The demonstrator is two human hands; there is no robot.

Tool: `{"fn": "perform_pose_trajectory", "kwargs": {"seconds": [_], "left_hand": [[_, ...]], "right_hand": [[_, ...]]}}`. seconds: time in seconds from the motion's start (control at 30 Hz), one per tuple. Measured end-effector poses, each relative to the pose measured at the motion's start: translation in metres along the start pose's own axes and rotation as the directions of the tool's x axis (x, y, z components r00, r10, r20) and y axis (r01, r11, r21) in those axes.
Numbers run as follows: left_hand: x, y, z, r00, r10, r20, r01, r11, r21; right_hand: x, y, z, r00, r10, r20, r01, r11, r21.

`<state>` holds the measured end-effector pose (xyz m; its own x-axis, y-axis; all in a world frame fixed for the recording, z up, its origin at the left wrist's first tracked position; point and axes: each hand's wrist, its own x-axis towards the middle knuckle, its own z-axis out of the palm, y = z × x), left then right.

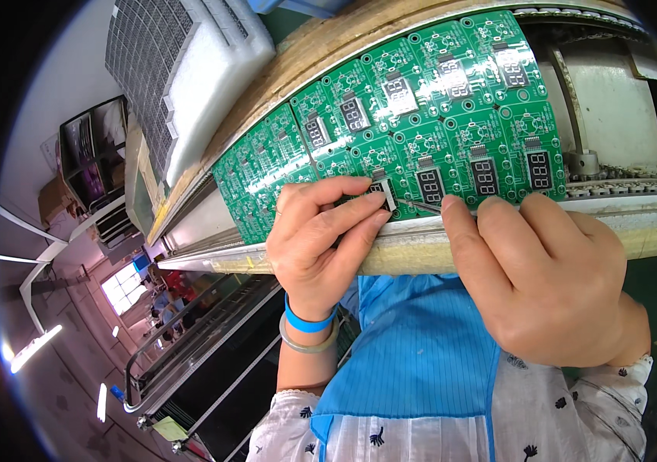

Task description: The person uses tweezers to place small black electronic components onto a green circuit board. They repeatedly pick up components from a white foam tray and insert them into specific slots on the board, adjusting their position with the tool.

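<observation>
The right hand (540, 277) is pinching a thin metal tool (422, 206), its tip pointing left, while the left hand (321, 231) is pinching a digit display (382, 192) at its left side. This part is sitting in the green circuit board's (413, 143) near row, left of three similar modules (484, 179); farther off, white foam (213, 81) is standing at upper left.

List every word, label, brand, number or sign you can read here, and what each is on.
No words, labels, brands or signs can be read.
Green circuit boards: pale printed markings, too small to read.
Digit displays on the larger board section: digit-shaped segments, no other text legible.
Thin pointed tool in the right hand: no text visible.
Blue wristband: no text visible.
</observation>
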<state>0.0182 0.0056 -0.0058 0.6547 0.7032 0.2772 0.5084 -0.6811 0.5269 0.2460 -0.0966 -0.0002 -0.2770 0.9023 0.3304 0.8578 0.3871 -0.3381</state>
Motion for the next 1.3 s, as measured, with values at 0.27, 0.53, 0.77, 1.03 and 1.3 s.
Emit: {"fn": "perform_pose_trajectory", "kwargs": {"seconds": [0.27, 0.53, 0.77, 1.03, 1.3], "left_hand": [[-0.001, -0.001, 0.0, 1.0, 0.023, -0.012, -0.023, 1.0, -0.001], [0.002, 0.0, -0.001, 1.0, 0.025, -0.001, -0.025, 1.0, 0.01], [0.002, 0.0, 0.0, 0.999, 0.036, -0.006, -0.036, 0.999, 0.008], [0.002, -0.001, -0.001, 0.999, 0.038, 0.001, -0.038, 0.999, 0.0], [0.003, -0.001, -0.001, 0.999, 0.039, 0.005, -0.04, 0.999, 0.008]], "right_hand": [[0.006, -0.005, -0.005, 1.0, 0.004, 0.016, -0.003, 0.999, -0.048], [0.002, -0.004, -0.011, 0.999, 0.049, -0.007, -0.049, 0.999, -0.004], [0.0, -0.007, -0.003, 0.998, 0.057, -0.037, -0.056, 0.998, 0.02], [0.002, -0.008, -0.006, 0.997, 0.079, -0.025, -0.078, 0.997, 0.007], [0.001, -0.007, 0.001, 0.995, 0.078, -0.068, -0.076, 0.997, 0.028]]}}
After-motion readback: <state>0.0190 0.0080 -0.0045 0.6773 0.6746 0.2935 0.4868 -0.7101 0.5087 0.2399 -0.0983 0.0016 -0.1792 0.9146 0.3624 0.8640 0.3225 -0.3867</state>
